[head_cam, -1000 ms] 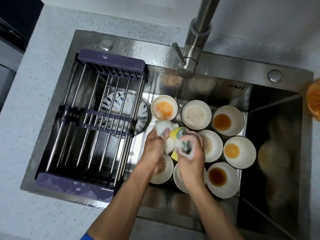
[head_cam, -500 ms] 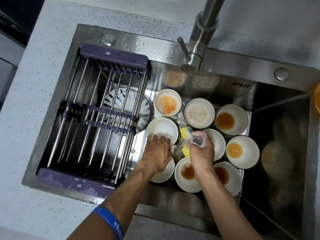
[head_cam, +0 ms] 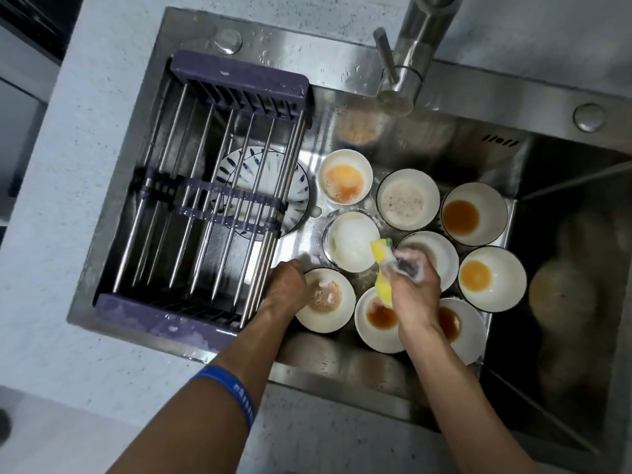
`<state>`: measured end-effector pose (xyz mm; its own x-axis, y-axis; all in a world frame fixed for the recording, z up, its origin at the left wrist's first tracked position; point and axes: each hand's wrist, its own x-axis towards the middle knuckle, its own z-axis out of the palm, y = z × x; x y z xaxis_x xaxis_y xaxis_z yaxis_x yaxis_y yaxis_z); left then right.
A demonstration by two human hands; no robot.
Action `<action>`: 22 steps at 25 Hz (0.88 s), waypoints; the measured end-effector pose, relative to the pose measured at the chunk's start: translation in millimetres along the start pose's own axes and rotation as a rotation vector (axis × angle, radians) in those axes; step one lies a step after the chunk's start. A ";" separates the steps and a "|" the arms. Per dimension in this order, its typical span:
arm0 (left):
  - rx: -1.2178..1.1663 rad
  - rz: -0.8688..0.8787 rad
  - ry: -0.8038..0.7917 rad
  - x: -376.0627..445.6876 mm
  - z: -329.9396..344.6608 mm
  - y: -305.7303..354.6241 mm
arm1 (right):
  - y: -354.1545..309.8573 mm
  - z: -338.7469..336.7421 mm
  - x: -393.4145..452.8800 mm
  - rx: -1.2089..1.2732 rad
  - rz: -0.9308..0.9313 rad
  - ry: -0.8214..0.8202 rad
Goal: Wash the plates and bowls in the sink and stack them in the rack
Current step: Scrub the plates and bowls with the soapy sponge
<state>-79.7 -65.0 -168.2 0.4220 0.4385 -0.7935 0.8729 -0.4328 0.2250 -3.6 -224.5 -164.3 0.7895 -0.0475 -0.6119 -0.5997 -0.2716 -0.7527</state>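
Observation:
Several white bowls with orange and brown residue sit in the steel sink [head_cam: 309, 51]. A soapy white bowl [head_cam: 350, 242] stands among them. My right hand [head_cam: 415, 289], covered in foam, grips a yellow sponge [head_cam: 379, 250] at that bowl's right rim. At the left rim of a dirty bowl [head_cam: 326, 297] my left hand [head_cam: 285, 285] is curled and seems to hold the rim; its fingers are hidden. A blue-patterned plate [head_cam: 295, 196] lies on the sink floor under the purple and steel rack [head_cam: 236, 77], which holds nothing.
The faucet [head_cam: 415, 59] rises behind the bowls at the back of the sink. The deeper right part of the sink [head_cam: 564, 285] is dark and reflects the bowls. Speckled grey counter [head_cam: 68, 234] surrounds the sink.
The soapy bowl left my left hand and now stands in the sink. My left hand moved down to the dirty bowl at the front left. My right hand still holds the sponge.

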 end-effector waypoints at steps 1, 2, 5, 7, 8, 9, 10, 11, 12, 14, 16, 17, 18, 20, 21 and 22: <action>-0.006 0.009 -0.013 0.4 -2.1 0.4 | 1.1 -0.8 -0.7 -0.006 -0.006 -0.002; 0.002 0.020 -0.041 2.9 -3.0 0.6 | 1.8 -1.5 -0.9 -0.008 -0.016 -0.004; 0.113 0.052 -0.132 8.4 -0.5 1.7 | 2.8 -4.9 -3.5 -0.012 -0.025 -0.012; 0.145 0.048 -0.140 9.4 0.5 3.7 | 2.7 -5.9 -7.2 -0.015 -0.009 -0.020; 0.150 0.054 -0.154 8.4 0.4 5.7 | 2.6 -6.4 -9.1 -0.016 -0.001 -0.024; 0.161 0.060 -0.187 6.0 0.1 7.6 | 2.7 -7.2 -10.5 -0.015 0.002 -0.026; 0.173 0.070 -0.217 1.1 -0.1 9.6 | 3.2 -8.4 -12.1 -0.010 0.000 -0.030; 0.191 0.099 -0.217 -4.6 -1.2 11.5 | 3.1 -9.6 -13.1 -0.004 -0.002 -0.032; 0.227 0.149 -0.187 -11.4 -1.9 12.9 | 3.1 -10.9 -13.7 0.000 -0.006 -0.031; 0.375 0.283 -0.061 -24.8 -2.9 14.4 | 2.0 -13.3 -15.2 0.009 -0.020 -0.018; 0.530 0.459 0.084 -35.6 -1.6 13.6 | 0.9 -14.5 -17.0 0.015 -0.033 -0.004; 0.615 0.547 0.126 -39.3 -0.5 11.8 | 0.3 -14.1 -18.3 0.010 -0.034 0.000; 0.697 0.619 0.153 -42.6 -1.2 11.2 | -0.2 -13.8 -19.3 0.008 -0.036 0.000; 0.767 0.685 0.172 -43.5 -3.9 9.1 | -1.3 -13.4 -20.9 0.025 -0.037 0.007; 0.747 0.703 0.176 -42.9 -5.7 8.5 | -1.2 -13.7 -21.3 0.035 -0.044 0.017; 0.673 0.707 0.192 -41.2 -7.4 7.7 | -1.1 -14.2 -22.3 0.045 -0.059 0.029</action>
<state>-88.5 -80.6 -129.6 0.8762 0.0016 -0.4820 0.1096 -0.9744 0.1961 -18.7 -236.8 -146.4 0.8265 -0.0612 -0.5596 -0.5571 -0.2316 -0.7975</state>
